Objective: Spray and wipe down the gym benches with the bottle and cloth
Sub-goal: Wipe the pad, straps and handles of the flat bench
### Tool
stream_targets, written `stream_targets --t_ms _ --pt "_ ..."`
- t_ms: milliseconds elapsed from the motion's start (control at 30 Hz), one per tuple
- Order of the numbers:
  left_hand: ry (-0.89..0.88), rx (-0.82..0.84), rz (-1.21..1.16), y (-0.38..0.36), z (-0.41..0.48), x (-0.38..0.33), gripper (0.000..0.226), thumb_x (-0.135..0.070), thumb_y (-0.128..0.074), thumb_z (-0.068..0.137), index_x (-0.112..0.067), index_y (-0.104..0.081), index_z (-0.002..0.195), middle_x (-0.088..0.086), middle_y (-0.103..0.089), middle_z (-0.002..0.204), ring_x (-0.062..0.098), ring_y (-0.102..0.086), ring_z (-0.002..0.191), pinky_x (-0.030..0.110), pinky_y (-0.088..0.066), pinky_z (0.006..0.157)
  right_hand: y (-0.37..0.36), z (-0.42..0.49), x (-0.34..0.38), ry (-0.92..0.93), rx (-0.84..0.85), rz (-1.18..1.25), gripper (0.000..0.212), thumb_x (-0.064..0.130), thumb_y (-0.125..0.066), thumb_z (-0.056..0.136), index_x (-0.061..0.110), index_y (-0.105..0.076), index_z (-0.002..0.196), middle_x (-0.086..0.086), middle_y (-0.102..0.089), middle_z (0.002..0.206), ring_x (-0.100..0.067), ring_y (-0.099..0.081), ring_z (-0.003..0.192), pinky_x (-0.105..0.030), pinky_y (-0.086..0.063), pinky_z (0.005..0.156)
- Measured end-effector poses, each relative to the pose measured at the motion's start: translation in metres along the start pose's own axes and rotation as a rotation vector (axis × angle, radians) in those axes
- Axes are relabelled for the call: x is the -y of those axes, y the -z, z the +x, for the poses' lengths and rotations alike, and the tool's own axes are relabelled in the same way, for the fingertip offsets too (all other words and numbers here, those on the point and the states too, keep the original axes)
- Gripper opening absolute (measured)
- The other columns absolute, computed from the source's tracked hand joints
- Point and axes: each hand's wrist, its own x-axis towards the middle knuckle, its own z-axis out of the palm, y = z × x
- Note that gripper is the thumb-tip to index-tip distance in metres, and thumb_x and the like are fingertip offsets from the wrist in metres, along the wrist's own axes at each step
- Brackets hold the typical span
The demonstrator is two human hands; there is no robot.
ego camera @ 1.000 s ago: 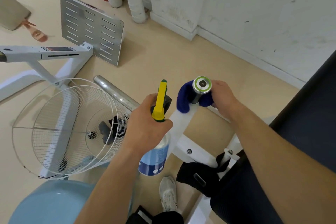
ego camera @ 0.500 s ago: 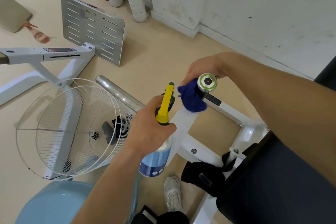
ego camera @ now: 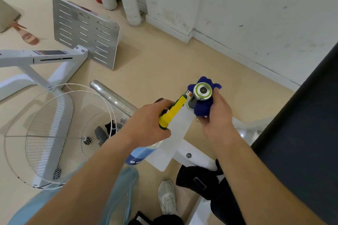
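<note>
The left hand (ego camera: pixel 146 124) is wrapped round the neck of the spray bottle (ego camera: pixel 172 113), fingers curled under its yellow head, whose green-tipped nozzle points up and to the right at the cloth (ego camera: pixel 202 108). The bottle's pale blue body hangs tilted below the wrist, partly hidden behind the white frame (ego camera: pixel 175 133) of the bench. The right hand (ego camera: pixel 217 118) clamps the dark blue cloth — bunched, with loose corners sticking out above — around the stem just under a round steel knob (ego camera: pixel 203 91) with a green ring, which stands at the top end of that frame. Thumb and fingers close on the cloth from the near side, so the cloth lies between palm and stem, and the nozzle tip sits just beside it (whether they touch cannot be told). The bench's dark pad (ego camera: pixel 301 133) fills the right edge of the view. To the left, on the beige floor (ego camera: pixel 164 60), a wire-caged fan (ego camera: pixel 60 133) faces upward near a chrome bar (ego camera: pixel 113 97), with a slotted metal plate (ego camera: pixel 86 33) beyond it. A pale shoe (ego camera: pixel 167 197) shows below the hands.
</note>
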Motion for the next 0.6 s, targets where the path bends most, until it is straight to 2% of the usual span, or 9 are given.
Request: stream_targets --t_ms 67,167,200,267,300,367,433,500,600 --pt "-0.007 0.013 0.006 0.001 0.000 0.003 0.064 -0.018 -0.074 0.070 -0.040 -0.054 0.126 -0.024 -0.058 0.079 0.003 -0.058 0.072 0.022 -0.042 0.062 -0.012 -0.014 -0.013 -0.084 -0.094 0.193 0.020 0.039 -0.050 0.103 0.025 -0.063 0.108 0.004 -0.075 0.087 -0.012 -0.068 0.071 -0.025 -0.051 0.055" --pt "0.002 -0.009 -0.011 -0.001 0.000 0.008 0.063 -0.018 -0.074 0.067 -0.042 -0.055 0.122 -0.025 -0.060 0.082 0.009 -0.058 0.075 0.028 -0.049 0.065 -0.026 -0.027 -0.027 -0.142 -0.051 0.568 0.027 0.025 -0.046 0.106 0.013 -0.056 0.127 -0.010 -0.069 0.116 -0.021 -0.069 0.096 -0.030 -0.059 0.065" --pt "0.013 -0.028 -0.024 -0.002 -0.002 0.010 0.062 -0.021 -0.072 0.066 -0.043 -0.054 0.120 -0.025 -0.061 0.082 0.010 -0.058 0.075 0.028 -0.048 0.065 -0.028 -0.027 -0.029 -0.117 -0.026 0.636 0.026 0.018 -0.043 0.106 0.010 -0.056 0.126 -0.013 -0.067 0.116 -0.018 -0.067 0.092 -0.029 -0.057 0.070" --pt "0.042 -0.073 -0.049 -0.002 -0.005 0.015 0.063 -0.024 -0.069 0.063 -0.044 -0.053 0.120 -0.020 -0.063 0.082 0.012 -0.058 0.075 0.026 -0.045 0.063 -0.034 -0.020 -0.034 -0.122 -0.050 0.714 0.026 0.001 -0.036 0.100 0.009 -0.058 0.111 -0.011 -0.062 0.098 -0.011 -0.058 0.072 -0.023 -0.050 0.067" --pt "0.052 -0.088 -0.059 -0.003 -0.008 0.017 0.064 -0.024 -0.070 0.063 -0.043 -0.054 0.123 -0.018 -0.064 0.083 0.015 -0.059 0.076 0.025 -0.044 0.063 -0.040 -0.019 -0.040 -0.144 -0.081 0.762 0.034 -0.008 -0.030 0.095 0.010 -0.055 0.109 -0.009 -0.059 0.095 -0.013 -0.055 0.071 -0.023 -0.048 0.066" --pt "0.048 -0.102 -0.066 -0.004 -0.013 0.021 0.065 -0.023 -0.070 0.065 -0.039 -0.055 0.127 -0.013 -0.067 0.085 0.015 -0.061 0.076 0.025 -0.044 0.063 -0.045 -0.015 -0.049 -0.195 -0.169 0.738 0.052 -0.015 -0.027 0.089 0.011 -0.049 0.128 -0.010 -0.061 0.114 -0.020 -0.060 0.087 -0.030 -0.050 0.069" --pt "0.046 -0.102 -0.057 -0.005 -0.019 0.023 0.064 -0.027 -0.068 0.065 -0.039 -0.055 0.127 -0.016 -0.066 0.083 0.009 -0.062 0.077 0.023 -0.043 0.064 -0.052 -0.006 -0.044 -0.310 -0.303 0.726 0.055 -0.010 -0.037 0.093 0.016 -0.042 0.141 -0.010 -0.056 0.136 -0.027 -0.059 0.108 -0.034 -0.054 0.073" --pt "0.038 -0.095 -0.044 -0.006 -0.025 0.022 0.062 -0.030 -0.066 0.064 -0.041 -0.056 0.125 -0.026 -0.062 0.079 0.000 -0.061 0.076 0.019 -0.040 0.063 -0.057 -0.005 -0.029 -0.344 -0.307 0.697 0.048 -0.003 -0.043 0.097 0.013 -0.041 0.142 -0.011 -0.052 0.140 -0.034 -0.053 0.125 -0.042 -0.055 0.090" --pt "0.030 -0.086 -0.032 -0.007 -0.033 0.020 0.063 -0.030 -0.067 0.065 -0.042 -0.056 0.125 -0.034 -0.058 0.079 -0.005 -0.058 0.075 0.018 -0.040 0.064 -0.051 -0.021 -0.014 -0.318 -0.242 0.746 0.042 -0.003 -0.036 0.099 0.007 -0.049 0.138 -0.016 -0.059 0.134 -0.036 -0.056 0.122 -0.044 -0.051 0.100"
